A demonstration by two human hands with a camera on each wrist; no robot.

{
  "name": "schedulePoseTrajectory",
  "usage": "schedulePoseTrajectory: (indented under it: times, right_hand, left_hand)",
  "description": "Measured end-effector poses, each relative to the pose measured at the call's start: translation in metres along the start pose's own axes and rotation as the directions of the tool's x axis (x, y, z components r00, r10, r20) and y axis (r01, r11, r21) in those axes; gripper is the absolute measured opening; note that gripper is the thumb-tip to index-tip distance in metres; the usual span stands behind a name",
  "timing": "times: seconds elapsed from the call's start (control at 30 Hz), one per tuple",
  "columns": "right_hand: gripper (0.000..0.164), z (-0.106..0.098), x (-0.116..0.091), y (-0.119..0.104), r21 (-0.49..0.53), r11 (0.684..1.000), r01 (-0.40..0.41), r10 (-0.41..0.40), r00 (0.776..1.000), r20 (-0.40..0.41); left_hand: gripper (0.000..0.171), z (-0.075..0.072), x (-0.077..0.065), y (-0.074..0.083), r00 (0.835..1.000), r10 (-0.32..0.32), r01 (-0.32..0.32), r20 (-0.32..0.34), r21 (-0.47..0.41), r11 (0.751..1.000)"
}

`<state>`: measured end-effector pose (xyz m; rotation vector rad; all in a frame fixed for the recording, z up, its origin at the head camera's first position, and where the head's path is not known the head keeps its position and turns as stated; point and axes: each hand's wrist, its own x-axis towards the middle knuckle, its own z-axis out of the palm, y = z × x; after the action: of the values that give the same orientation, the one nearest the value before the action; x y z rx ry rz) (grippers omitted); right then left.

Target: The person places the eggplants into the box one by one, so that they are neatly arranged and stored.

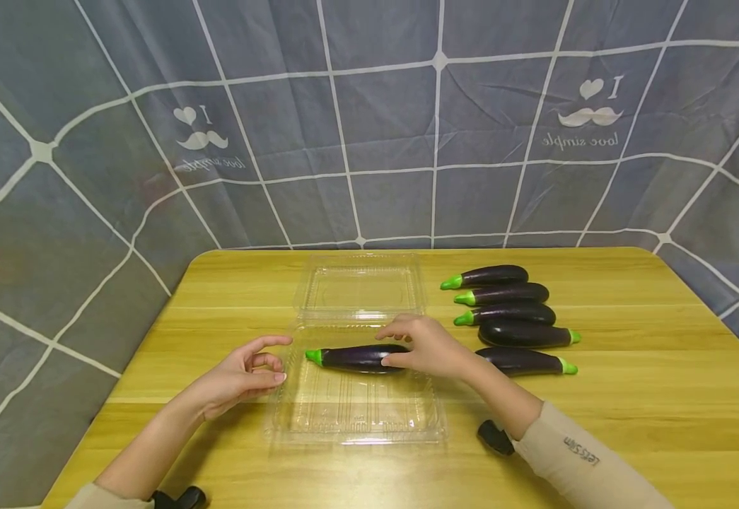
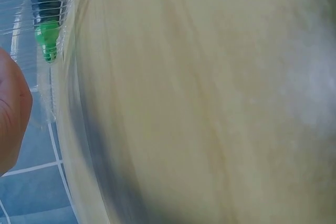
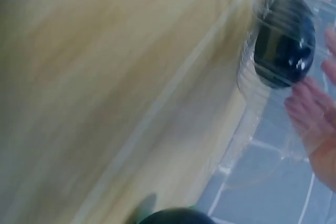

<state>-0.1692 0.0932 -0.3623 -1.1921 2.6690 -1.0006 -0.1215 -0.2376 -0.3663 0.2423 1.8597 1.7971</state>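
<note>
In the head view, a dark purple eggplant point(image 1: 350, 358) with a green stem lies crosswise in the base of a clear plastic clamshell box point(image 1: 356, 437). My right hand point(image 1: 429, 346) is over the eggplant's blunt end; its thumb lies against the near side, while the index finger is apart from it on the far side. The right wrist view shows that hand's fingers point(image 3: 312, 108) spread near the eggplant point(image 3: 283, 40). At the box's left edge, my left hand point(image 1: 238, 378) has loosely bent fingers and holds nothing. Whether it touches the rim is unclear.
Several more eggplants point(image 1: 515, 314) lie in a column on the wooden table point(image 1: 636, 403), right of the box. The box's lid point(image 1: 363, 286) is folded back, away from me. Behind the table hangs a grey checked curtain point(image 1: 394, 134).
</note>
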Motion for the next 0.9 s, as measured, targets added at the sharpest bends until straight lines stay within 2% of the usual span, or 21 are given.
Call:
schedulePoseTrajectory:
  times: [0.17,0.37,0.7,0.9]
  right_hand:
    - [0.038,-0.011,-0.004,0.002,0.142,0.99,0.005,-0.004,1.0,-0.009]
    - [0.039,-0.034,-0.018,0.006,0.194,0.981,0.018,-0.005,0.998,-0.069]
    - [0.036,-0.076,-0.066,0.025,0.121,0.991,-0.062,0.079,0.986,-0.147]
    - [0.034,-0.089,-0.097,0.039,0.085,0.995,-0.044,0.06,0.979,-0.197]
  left_hand:
    - [0.067,0.0,0.0,0.0,1.0,0.003,-0.003,-0.006,-0.008,1.0]
    - [0.067,0.001,-0.001,-0.001,1.0,0.007,-0.007,0.001,-0.025,1.0]
    - [0.067,-0.001,-0.001,-0.002,1.0,0.017,-0.016,0.005,-0.039,0.999]
    - [0.066,-0.001,0.0,-0.003,1.0,0.015,-0.015,0.008,-0.04,0.999]
